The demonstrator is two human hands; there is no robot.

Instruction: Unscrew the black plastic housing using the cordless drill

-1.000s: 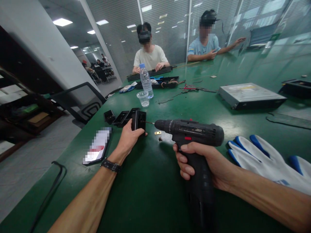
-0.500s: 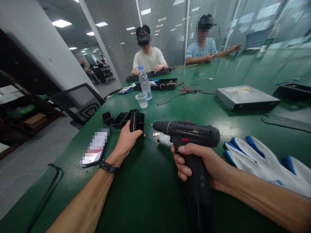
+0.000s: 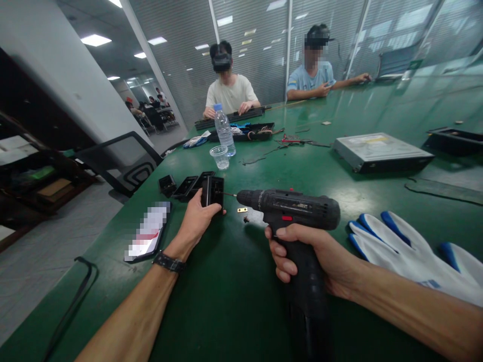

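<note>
My right hand (image 3: 302, 251) is wrapped round the grip of a black cordless drill (image 3: 287, 206), its index finger near the red switch. The drill points left, and its long thin bit (image 3: 229, 194) reaches into a black plastic box-shaped part (image 3: 216, 190). My left hand (image 3: 199, 216) grips that part from the near side, thumb along its lower edge. Where the bit's tip meets the part is too small to make out. Under the drill's chuck lie a small brass-coloured plate (image 3: 242, 210) with two holes and some small dark screws (image 3: 246, 219).
More black plastic parts (image 3: 184, 187) sit behind my left hand. A phone (image 3: 149, 234), a plastic cup (image 3: 220, 157), a water bottle (image 3: 224, 131), a metal disc drive (image 3: 381, 152) and white-blue gloves (image 3: 411, 246) lie around. Two people sit across the green table.
Almost nothing differs. The whole view has shifted very slightly, while the drill and the black part keep their places relative to each other.
</note>
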